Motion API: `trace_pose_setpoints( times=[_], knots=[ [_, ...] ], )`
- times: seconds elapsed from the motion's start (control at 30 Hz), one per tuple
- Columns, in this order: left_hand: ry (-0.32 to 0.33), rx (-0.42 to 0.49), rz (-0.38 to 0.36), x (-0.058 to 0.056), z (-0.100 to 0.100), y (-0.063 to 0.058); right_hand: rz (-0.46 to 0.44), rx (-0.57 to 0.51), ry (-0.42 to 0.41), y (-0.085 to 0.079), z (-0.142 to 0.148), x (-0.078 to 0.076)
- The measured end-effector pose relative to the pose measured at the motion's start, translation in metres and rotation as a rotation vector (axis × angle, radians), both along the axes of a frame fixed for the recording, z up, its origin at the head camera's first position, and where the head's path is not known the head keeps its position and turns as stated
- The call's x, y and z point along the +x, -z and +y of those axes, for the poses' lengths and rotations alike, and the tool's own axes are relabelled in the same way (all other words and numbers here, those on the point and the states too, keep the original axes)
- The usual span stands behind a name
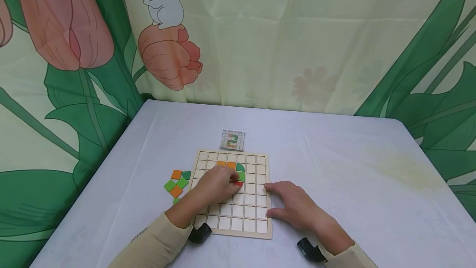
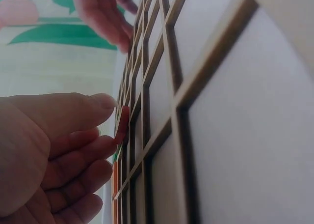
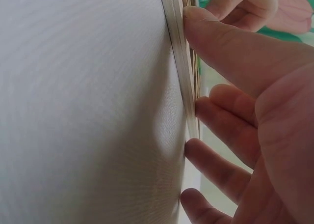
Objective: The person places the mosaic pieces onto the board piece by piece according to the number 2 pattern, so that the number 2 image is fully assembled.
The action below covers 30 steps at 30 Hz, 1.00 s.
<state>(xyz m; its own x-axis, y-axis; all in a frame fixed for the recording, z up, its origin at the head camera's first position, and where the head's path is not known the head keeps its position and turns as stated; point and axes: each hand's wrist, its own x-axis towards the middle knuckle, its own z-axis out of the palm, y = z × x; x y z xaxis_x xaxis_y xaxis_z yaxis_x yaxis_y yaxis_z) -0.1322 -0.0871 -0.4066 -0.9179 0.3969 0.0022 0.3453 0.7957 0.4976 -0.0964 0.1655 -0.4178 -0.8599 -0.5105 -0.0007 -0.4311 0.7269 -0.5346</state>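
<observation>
A wooden grid board [image 1: 256, 224] lies on the table. Over its middle, my left hand [image 1: 215, 182] pinches a red tile [image 1: 238, 184] between thumb and forefinger; the left wrist view shows this red piece [image 2: 122, 126] tilted against the grid. Just above it on the board sit a light green square tile [image 1: 241, 176], a dark green quarter-round tile [image 1: 240, 167] and orange tiles [image 1: 231, 165]. My right hand [image 1: 295, 204] rests at the board's right edge, fingers spread. In the right wrist view its thumb [image 3: 216, 35] touches the wooden rim.
Left of the board lie several loose orange and green tiles [image 1: 176, 192], one partly hidden by the left forearm. A small pattern card [image 1: 232, 140] stands beyond the far edge. White cloth [image 1: 334, 156] covers the table, and a printed curtain [image 1: 260, 53] hangs behind.
</observation>
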Motion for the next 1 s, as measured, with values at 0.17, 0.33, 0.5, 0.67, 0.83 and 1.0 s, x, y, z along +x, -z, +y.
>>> trace_pose_setpoints(
  times=[0.17,0.33,0.5,0.67,0.83,1.0],
  knots=[
    [-0.008,-0.006,-0.036,-0.0012,-0.0028,-0.0027,-0.008,0.000,0.004,0.0004,-0.0003,-0.0004],
    [0.019,-0.012,-0.072,-0.0028,-0.0039,-0.0032,-0.004,0.005,0.003,0.0003,-0.0003,-0.0015],
    [0.026,0.000,-0.083,-0.0028,-0.0026,-0.0021,-0.006,0.003,0.004,-0.0009,-0.0003,-0.0018],
    [0.021,0.012,-0.083,-0.0026,-0.0013,-0.0014,-0.002,0.005,-0.002,-0.0029,0.0007,-0.0015],
    [0.024,0.014,-0.080,-0.0024,-0.0010,0.0013,-0.010,0.010,0.003,-0.0022,0.0008,-0.0010],
    [0.021,0.017,-0.079,-0.0017,-0.0016,0.0012,-0.005,0.010,0.003,-0.0018,0.0007,-0.0008]
  ],
)
